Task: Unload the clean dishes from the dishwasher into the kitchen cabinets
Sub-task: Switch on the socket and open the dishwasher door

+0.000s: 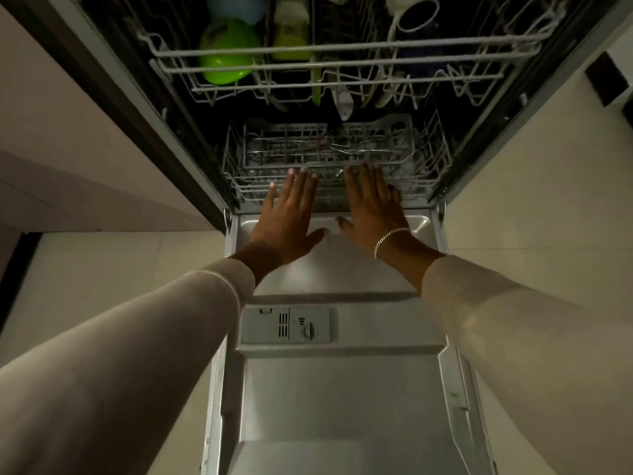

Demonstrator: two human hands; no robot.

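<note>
Dishwasher door (pixel 342 389): down.
Upper rack (pixel 342 49), far: green bowl (pixel 226 53) and mug (pixel 416 15), not unloaded.
Lower rack (pixel 233 159): basket (pixel 325 145) holds cutlery.
Left hand (pixel 287 217), right hand (pixel 371 204): fingers spread flat at the lower rack's near rim, holding nothing.
Unloading apparently barely begun.
</note>
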